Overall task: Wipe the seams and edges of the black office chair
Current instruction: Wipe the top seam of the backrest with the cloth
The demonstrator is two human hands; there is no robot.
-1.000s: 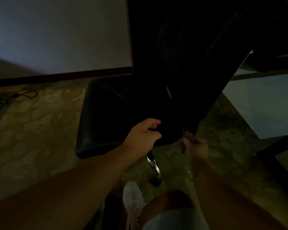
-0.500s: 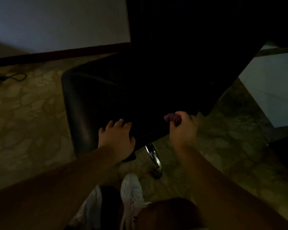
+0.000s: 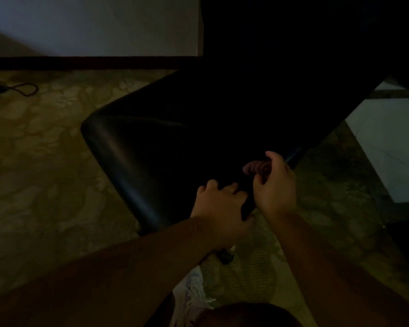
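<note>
The room is dim. The black office chair [image 3: 151, 147] fills the middle of the head view, its padded seat turned with a rounded edge toward the left and its back rising dark at the top right. My left hand [image 3: 219, 204] rests on the seat's near edge, fingers hooked over it. Just to the right, my right hand [image 3: 275, 185] pinches a small crumpled pinkish cloth [image 3: 254, 167] against the seat beside the back. The seams are lost in shadow.
Patterned stone floor [image 3: 45, 161] surrounds the chair. A black cable [image 3: 21, 88] lies at the far left near the dark skirting and pale wall [image 3: 92, 24]. A chair castor [image 3: 226, 256] shows under my left wrist. My white shoe [image 3: 191, 296] and knee are at the bottom.
The chair seat has swung round and its edge now points left. Both hands have come closer together at the seat's near edge, the right one still holding the cloth.
</note>
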